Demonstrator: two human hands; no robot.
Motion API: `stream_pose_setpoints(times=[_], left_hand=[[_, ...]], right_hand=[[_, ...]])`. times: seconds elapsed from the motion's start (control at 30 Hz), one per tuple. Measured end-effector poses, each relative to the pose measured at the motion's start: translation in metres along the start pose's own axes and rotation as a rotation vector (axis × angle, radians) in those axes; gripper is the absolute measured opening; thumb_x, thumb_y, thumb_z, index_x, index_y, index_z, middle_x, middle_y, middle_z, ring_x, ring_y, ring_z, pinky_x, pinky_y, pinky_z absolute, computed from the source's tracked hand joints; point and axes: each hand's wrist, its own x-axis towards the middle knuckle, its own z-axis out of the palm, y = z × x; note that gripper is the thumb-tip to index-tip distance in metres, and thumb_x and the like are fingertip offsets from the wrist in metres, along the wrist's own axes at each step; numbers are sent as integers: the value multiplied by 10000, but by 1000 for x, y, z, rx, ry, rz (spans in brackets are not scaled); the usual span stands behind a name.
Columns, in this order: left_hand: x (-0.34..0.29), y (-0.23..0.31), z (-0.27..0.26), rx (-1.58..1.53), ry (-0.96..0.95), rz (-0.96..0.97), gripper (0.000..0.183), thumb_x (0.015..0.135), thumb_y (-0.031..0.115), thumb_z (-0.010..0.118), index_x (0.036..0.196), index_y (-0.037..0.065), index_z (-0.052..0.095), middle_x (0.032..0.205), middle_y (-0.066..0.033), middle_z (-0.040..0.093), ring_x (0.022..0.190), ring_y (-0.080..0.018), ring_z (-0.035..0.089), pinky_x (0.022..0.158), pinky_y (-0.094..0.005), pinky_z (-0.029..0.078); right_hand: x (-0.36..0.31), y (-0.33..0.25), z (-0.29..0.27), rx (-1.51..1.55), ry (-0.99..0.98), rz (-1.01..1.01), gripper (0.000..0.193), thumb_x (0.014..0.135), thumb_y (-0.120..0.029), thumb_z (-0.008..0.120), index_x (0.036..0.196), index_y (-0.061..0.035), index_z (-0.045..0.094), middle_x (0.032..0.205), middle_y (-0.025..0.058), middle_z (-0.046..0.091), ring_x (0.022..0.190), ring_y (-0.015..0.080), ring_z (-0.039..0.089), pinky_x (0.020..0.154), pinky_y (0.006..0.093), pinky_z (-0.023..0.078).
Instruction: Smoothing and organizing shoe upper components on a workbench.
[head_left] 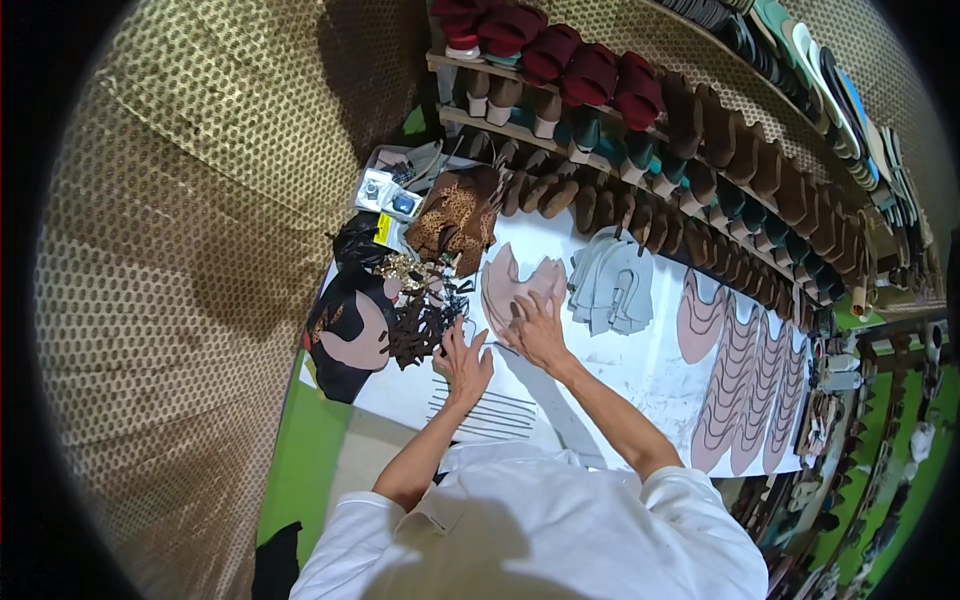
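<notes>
White counter (620,385), pink rows (755,400) laid beyond the right fingers (541,312), spread on a pink stack (500,285), seemingly unlaid; left fingers (460,340), can't tell their hold.

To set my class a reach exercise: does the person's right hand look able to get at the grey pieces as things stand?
Probably yes: the right hand is at the pink pieces, the grey pieces lie just to their right, and nothing seems to cover them or block the way.
</notes>
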Motion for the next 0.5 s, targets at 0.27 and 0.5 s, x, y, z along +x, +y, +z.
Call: stream_pose_setpoints(times=[0.27,0.5], left_hand=[[19,23,6,46,-88,150,354,898,152,695,1244,205,750,1692,-181,256,1502,-403,245,1079,-687,195],[23,22,19,140,-177,183,445,913,186,678,1355,226,713,1714,-175,185,1545,-440,166,1109,-757,161]], right_hand=[[2,31,6,148,-53,95,105,838,-185,747,937,-164,772,1432,116,558,1416,359,429,1204,617,219],[27,36,4,138,-293,2,229,800,-175,774,1024,-200,812,1375,74,594,1400,326,453,1185,576,236]])
